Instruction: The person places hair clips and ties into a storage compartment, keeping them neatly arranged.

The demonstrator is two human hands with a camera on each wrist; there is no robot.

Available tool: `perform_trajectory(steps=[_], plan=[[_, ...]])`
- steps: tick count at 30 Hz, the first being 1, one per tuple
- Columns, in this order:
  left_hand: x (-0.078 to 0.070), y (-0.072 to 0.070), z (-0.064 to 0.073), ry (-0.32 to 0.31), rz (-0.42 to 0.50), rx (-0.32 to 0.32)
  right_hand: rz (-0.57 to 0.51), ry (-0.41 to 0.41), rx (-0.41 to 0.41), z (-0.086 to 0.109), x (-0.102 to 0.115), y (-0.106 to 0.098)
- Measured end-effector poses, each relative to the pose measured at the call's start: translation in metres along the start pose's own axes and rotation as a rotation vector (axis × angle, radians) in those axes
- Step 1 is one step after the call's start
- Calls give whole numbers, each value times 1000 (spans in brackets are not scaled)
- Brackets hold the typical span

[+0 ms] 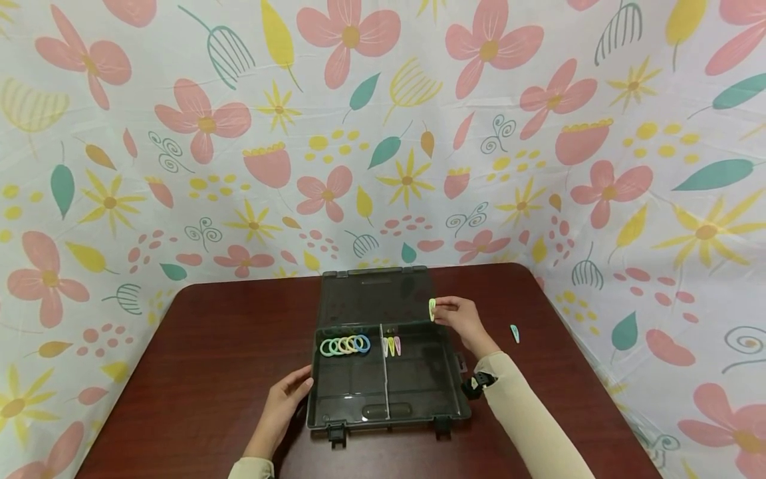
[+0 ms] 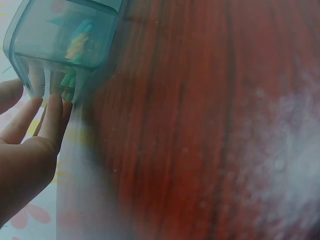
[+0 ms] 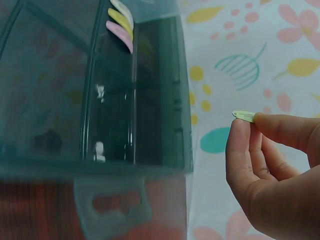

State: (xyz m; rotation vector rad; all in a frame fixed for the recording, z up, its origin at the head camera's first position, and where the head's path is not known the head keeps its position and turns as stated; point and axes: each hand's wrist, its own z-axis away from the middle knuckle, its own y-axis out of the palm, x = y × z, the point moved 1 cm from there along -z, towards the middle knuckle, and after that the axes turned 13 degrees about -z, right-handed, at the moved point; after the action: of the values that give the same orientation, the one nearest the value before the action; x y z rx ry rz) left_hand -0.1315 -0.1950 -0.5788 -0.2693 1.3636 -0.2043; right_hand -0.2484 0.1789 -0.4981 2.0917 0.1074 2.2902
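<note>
My right hand (image 1: 462, 322) pinches a light yellow-green snap hair clip (image 3: 244, 116) between thumb and fingertips, above the back right part of an open dark see-through plastic box (image 1: 353, 399). With its fingers fairly straight, my left hand (image 1: 284, 399) touches the box's left side wall. Inside the box, a row of overlapping pastel hair ties (image 1: 330, 347) lies in the left compartment. Three hair clips, white, yellow and pink (image 1: 397, 345), lie side by side in the right compartment, next to the divider (image 1: 385, 379).
A blue hair clip (image 1: 515, 333) lies on the dark red wooden table (image 1: 239, 346), right of the box. The box's lid (image 1: 374, 296) is laid back behind it, and latches (image 1: 338, 436) stick out at its front. A flowered cloth (image 1: 335, 233) hangs behind the table.
</note>
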Motion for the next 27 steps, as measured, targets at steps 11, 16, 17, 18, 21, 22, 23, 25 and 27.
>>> perform_trajectory(steps=[11, 16, 17, 18, 21, 22, 23, 25, 27], plan=[[1, -2, -1, 9, 15, -2, 50, 51, 9, 2, -8, 32], [2, -2, -1, 14, 17, -7, 75, 82, 15, 5, -14, 42], [2, -2, -1, 14, 17, -8, 81, 88, 16, 5, -15, 44], [2, -2, -1, 14, 17, -11, 85, 95, 17, 6, -16, 45], [2, -2, -1, 17, 19, -18, 103, 125, 22, 6, -21, 48], [3, -2, -1, 17, 22, -18, 108, 139, 22, 6, -22, 49], [3, -1, -1, 18, 21, -17, 110, 154, 19, 6, -24, 49], [3, -1, -1, 17, 22, -14, 117, 180, 15, 6, -27, 50], [3, -1, -1, 15, 26, -9, 120, 201, 13, 5, -29, 50]])
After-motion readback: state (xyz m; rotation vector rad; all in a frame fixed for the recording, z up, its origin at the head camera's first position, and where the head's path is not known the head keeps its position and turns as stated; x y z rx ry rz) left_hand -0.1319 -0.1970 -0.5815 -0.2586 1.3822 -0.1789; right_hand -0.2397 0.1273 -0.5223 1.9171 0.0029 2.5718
